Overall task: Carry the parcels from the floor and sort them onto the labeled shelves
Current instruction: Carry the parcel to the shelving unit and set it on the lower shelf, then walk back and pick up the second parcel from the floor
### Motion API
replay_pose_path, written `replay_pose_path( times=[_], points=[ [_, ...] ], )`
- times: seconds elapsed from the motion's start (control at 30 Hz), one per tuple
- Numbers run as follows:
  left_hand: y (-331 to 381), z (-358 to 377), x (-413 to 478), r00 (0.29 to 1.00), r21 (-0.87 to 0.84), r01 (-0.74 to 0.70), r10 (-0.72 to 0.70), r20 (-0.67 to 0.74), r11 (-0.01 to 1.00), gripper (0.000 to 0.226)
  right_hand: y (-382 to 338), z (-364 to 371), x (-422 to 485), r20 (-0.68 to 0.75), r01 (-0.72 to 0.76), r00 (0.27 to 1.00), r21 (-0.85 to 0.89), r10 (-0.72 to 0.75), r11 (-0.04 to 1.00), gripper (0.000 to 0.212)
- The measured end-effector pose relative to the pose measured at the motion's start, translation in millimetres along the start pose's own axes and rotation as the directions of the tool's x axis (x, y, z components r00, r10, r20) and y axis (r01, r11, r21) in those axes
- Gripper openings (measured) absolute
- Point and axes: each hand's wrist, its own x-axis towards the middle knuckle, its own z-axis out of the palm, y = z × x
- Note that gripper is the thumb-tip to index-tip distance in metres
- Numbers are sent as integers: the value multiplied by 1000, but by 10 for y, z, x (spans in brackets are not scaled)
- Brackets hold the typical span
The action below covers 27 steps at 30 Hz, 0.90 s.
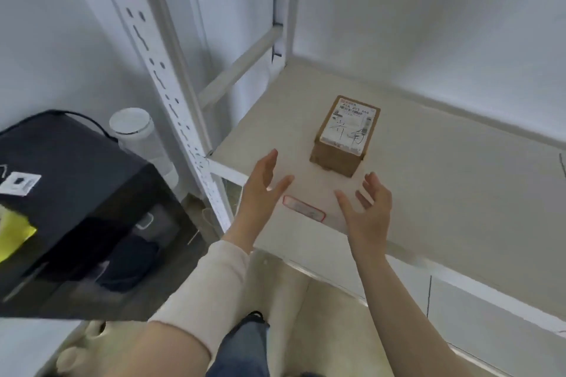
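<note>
Forearms reach forward from the bottom of the view, the left one in a cream sleeve (211,278) pushed up from the wrist. Left hand (260,193) and right hand (369,208) hover above the front edge of the beige shelf board (444,180), palms facing each other, fingers spread wide, holding nothing. Between them, stuck at the board's front edge, lies a red-bordered label (303,208), its text too blurred to read. Just beyond the fingertips a small brown cardboard parcel (344,136) sits on the board, apart from both hands, a white shipping label on its top. Left of the white slotted shelf upright (171,95) stands a black cabinet (70,199), with a white cylinder (137,135) behind it
</note>
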Motion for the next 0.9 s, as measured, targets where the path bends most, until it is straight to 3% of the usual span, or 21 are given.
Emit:
replay_pose_path(
  times=[0.07, 0.13, 0.27, 0.37, 0.47, 0.67, 0.9],
  points=[
    [-109, -62, -389, 985, -20, 12, -15, -169, 1000, 43, 49, -44, -236, 76, 48, 996, -12, -47, 999, 64],
    [-270, -100, -881, 926, -46, 60, -73, -370, 997, 34, 167, -83, -510, 200, 110, 974, -25, -102, 994, 59],
    [-689, -203, -1962, 782, -145, 249, -287, -553, 958, 26, 525, -32, -1233, 512, -24, 856, -91, 68, 996, 45],
    [-998, -378, -2752, 648, -270, 341, -433, -627, 901, 22, 810, 84, -1835, 731, -31, 646, -260, 218, 965, 39],
    [-1170, -583, -3559, 488, -399, 324, -513, -706, 858, 22, 926, 159, -2536, 836, -63, 404, -378, 370, 924, 40],
    [-1327, -855, -5228, 169, -620, 78, -623, -764, 781, 31, 1073, 68, -4204, 913, 217, 62, -406, 403, 888, 38],
    [-1621, -843, -7479, -162, -641, -302, -700, -695, 706, 32, 1285, -658, -6522, 795, 502, -342, -296, 501, 813, 38]
  ],
)
